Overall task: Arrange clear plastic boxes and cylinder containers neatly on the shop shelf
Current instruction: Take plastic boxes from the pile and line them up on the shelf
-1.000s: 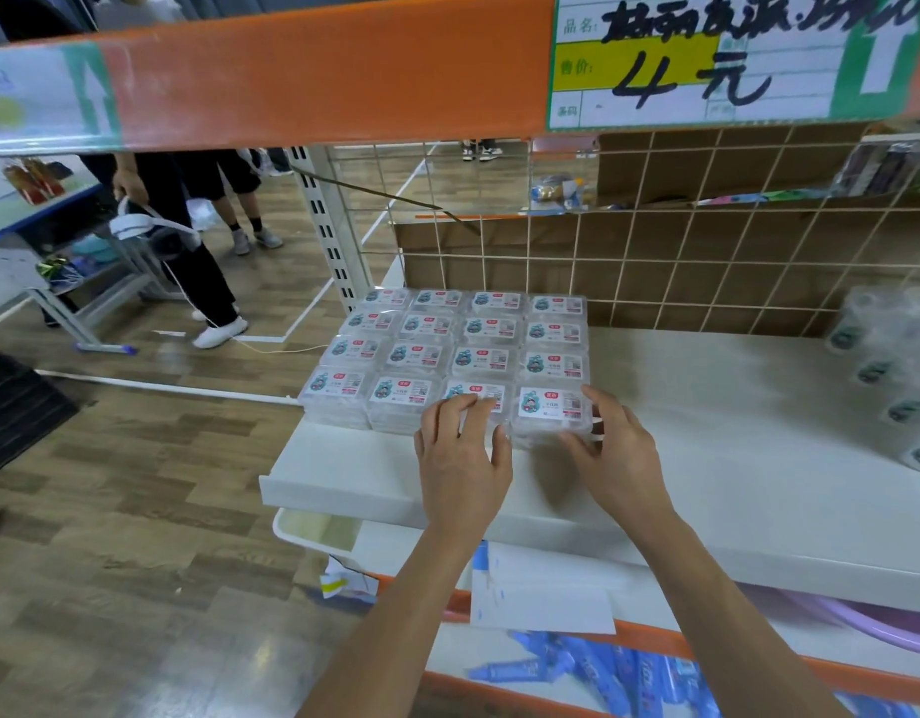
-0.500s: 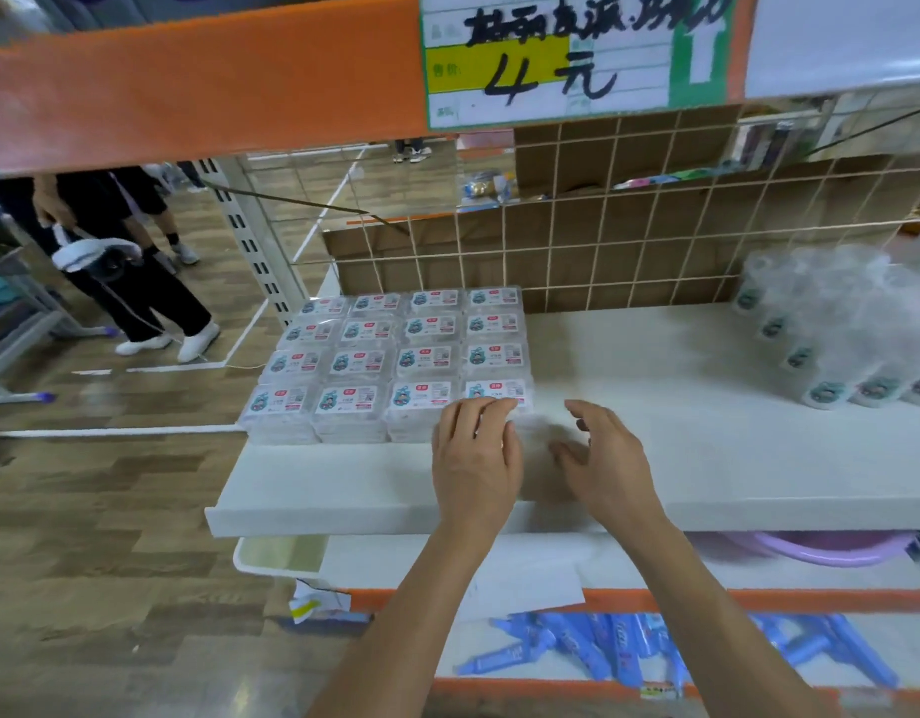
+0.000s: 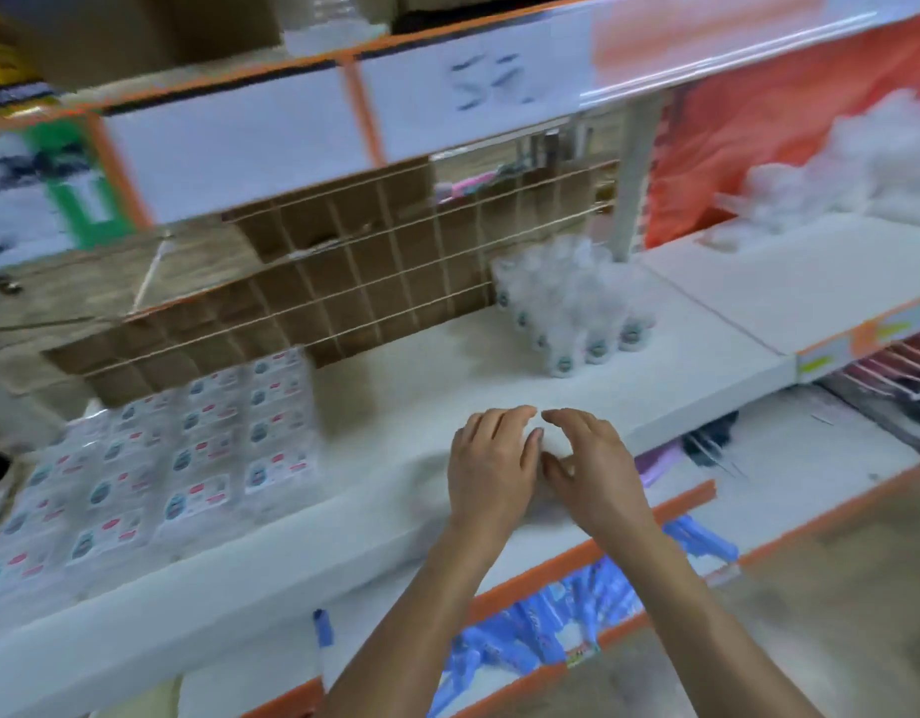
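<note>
Blurrily, flat clear boxes (image 3: 188, 448), white shelf (image 3: 421, 386) (rounded cylinders (image 3: 572, 308) beyond)

Whole view motion-smeared. Clear plastic boxes (image 3: 178, 448): label print unreadable, block cut by left edge. Cylinder containers (image 3: 572, 313): outlines melted together, count unclear. Price sign (image 3: 489, 80): writing illegible. Blue packets (image 3: 525, 634) below partly hidden behind forearms. Left hand (image 3: 491, 466), right hand (image 3: 595, 466): contact with shelf board (image 3: 396, 386) not discernible
</note>
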